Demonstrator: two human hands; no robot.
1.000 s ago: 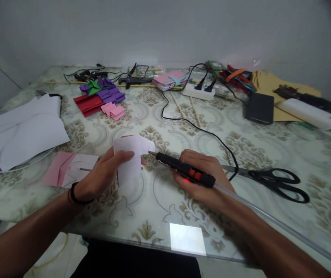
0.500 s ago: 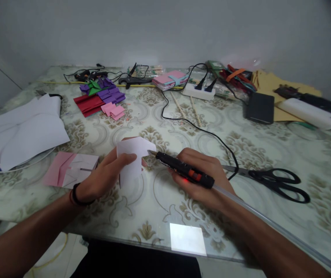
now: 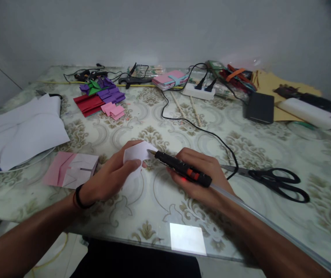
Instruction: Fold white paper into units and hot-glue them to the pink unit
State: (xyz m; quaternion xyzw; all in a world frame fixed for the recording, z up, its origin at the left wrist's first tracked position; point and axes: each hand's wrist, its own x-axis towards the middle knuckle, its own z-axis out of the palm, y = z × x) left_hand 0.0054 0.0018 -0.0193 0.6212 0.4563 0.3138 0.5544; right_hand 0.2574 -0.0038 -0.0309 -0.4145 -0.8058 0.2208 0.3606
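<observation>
Head view shows the left hand (image 3: 111, 174) pinching a white paper (image 3: 136, 150), its thumb (image 3: 132, 166) on the front face, over the table (image 3: 145, 208). The right hand (image 3: 204, 164) wraps around a black glue gun (image 3: 177, 165), whose nozzle (image 3: 151, 152) is at this paper; whether they touch, I cannot tell.

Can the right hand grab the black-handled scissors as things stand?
Probably not yet: the right hand holds the glue gun, so its grip looks taken. Otherwise the way seems free; the scissors lie nearby, mostly uncovered.
</observation>
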